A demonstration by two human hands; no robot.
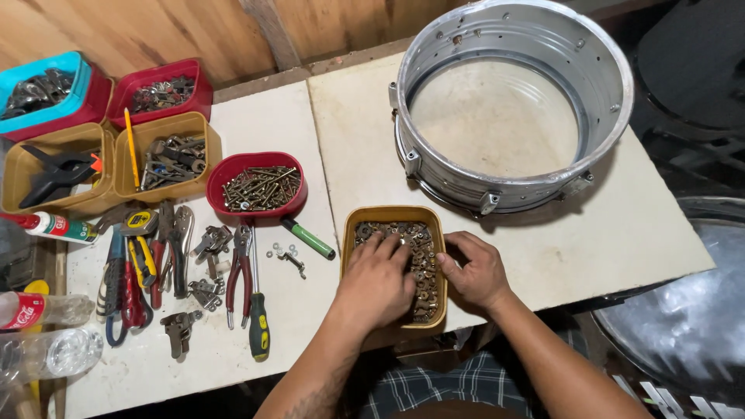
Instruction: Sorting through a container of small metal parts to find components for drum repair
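a: where do things stand on the bench?

b: both hands are in the mustard-yellow tub (351,226) of small nuts and washers (420,247), at six o'clock on the white tabletop (621,233), close to the near edge. the left hand (378,283) lies flat over the tub's left half, fingers together and slightly curled, tips sunk into the pile. the right hand (475,271) sits on the tub's right rim, fingers bent inward; i cannot tell whether it is pinching a piece, since the tips are hidden.

a: how would you sort through that well?

b: i'd judge it best to rake lightly with the left fingertips, spreading the pile thin so single pieces show, and keep the right hand bracing the rim so the tub doesn't slide off the edge. lift one piece at a time rather than a clump.

a: and what's around it?

b: the bare metal drum shell (512,46) stands at twelve to one o'clock, just beyond the tub but apart from it. at ten o'clock is a red dish of long screws (260,186), and at nine o'clock lie the pliers (240,268) and a green-handled screwdriver (258,330).

a: any risk?

b: small parts may spill over the low rim if the raking is rough.
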